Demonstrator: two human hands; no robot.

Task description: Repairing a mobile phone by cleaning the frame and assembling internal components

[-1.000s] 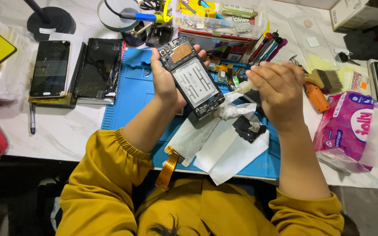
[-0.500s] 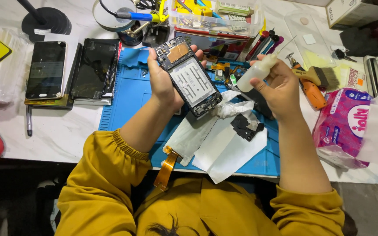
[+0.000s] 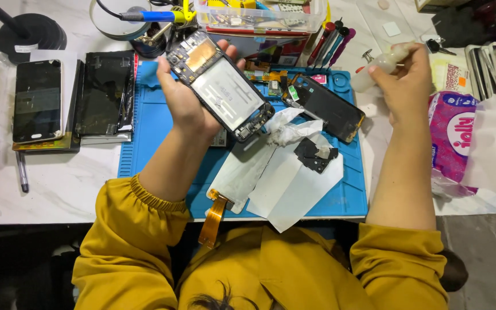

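Left hand (image 3: 188,100) grips an opened phone (image 3: 220,86) face-down above the blue mat (image 3: 144,132), right hand (image 3: 411,86) closes around a small white bottle (image 3: 377,66) beside it; judged mid-repair, with careful application of liquid to the exposed interior required next.

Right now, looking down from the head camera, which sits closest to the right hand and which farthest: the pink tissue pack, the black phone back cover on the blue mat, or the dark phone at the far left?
1. Pink tissue pack: just right of the right hand.
2. Black phone back cover: on the blue mat, left of that hand.
3. Dark phone: at the table's far left edge.
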